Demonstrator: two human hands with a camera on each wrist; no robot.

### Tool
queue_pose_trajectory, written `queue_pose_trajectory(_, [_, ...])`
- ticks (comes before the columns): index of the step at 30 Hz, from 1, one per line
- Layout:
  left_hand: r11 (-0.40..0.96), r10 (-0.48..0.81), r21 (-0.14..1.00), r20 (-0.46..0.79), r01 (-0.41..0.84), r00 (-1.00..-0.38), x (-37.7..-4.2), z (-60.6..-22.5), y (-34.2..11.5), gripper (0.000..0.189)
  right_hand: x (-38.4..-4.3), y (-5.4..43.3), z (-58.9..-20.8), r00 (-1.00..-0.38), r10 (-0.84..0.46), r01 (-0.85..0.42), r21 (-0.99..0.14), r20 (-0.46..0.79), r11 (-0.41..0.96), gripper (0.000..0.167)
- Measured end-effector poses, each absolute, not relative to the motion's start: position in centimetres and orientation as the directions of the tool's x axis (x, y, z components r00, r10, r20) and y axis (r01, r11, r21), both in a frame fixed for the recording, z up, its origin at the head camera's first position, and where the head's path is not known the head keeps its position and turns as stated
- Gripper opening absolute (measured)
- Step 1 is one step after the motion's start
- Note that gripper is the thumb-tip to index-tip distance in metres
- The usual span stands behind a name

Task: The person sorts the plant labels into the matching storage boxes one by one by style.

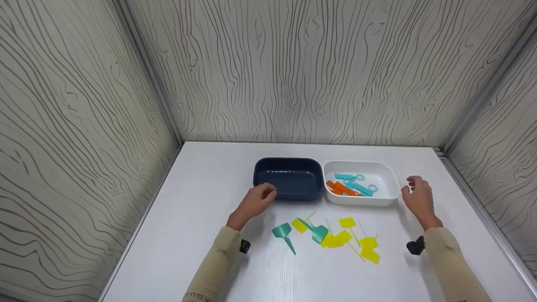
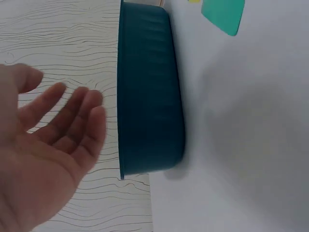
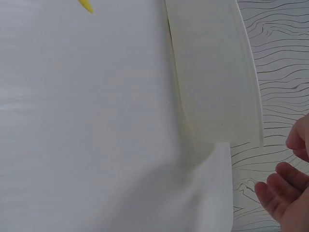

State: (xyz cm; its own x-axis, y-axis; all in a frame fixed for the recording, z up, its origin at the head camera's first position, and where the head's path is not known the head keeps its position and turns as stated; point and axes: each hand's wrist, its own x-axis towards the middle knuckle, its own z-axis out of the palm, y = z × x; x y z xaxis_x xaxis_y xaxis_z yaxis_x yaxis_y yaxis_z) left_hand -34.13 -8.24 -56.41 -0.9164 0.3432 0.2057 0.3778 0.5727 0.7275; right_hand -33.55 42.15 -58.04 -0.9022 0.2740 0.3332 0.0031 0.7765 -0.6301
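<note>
My left hand hovers at the front left corner of a dark blue tub, its fingers loosely curled with nothing in them. In the left wrist view the fingers stand just beside the tub's rim. Off the right end of a white tub is my right hand, also loosely bent and holding nothing. Inside the white tub lie light blue flat pieces with ring ends and orange strips. The dark blue tub's visible inside holds nothing.
In front of the tubs lie green T-shaped plant labels and several yellow flag-shaped tags on thin stems, some overlapping. The white table meets patterned panels at the back and sides.
</note>
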Motion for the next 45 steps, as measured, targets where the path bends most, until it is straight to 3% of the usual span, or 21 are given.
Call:
queue_pose_trajectory(11, [0.775,0.435,0.562,-0.139,0.291,-0.889,-31.2,-56.8,-5.7,0.046,-33.1,42.9,-59.4,-0.93,0.357,0.16,-0.783,0.085,0.601,0.054])
queue_pose_trajectory(18, [0.799,0.426,0.523,-0.148,0.295,-0.892,-30.4,-57.7,-5.1,0.046,-33.1,42.7,-60.0,-0.932,0.362,0.202,-0.805,0.016,0.557,0.055])
queue_pose_trajectory(32, [0.843,0.412,0.427,-0.124,0.326,-0.903,-28.9,-58.5,-4.4,0.051,-33.3,41.8,-61.0,-0.921,0.386,0.187,-0.818,0.046,0.544,0.05])
queue_pose_trajectory(45, [0.882,0.334,0.414,-0.209,0.226,-0.919,-28.6,-59.1,-3.1,0.059,-33.5,41.8,-62.5,-0.93,0.366,0.171,-0.847,0.03,0.503,0.056])
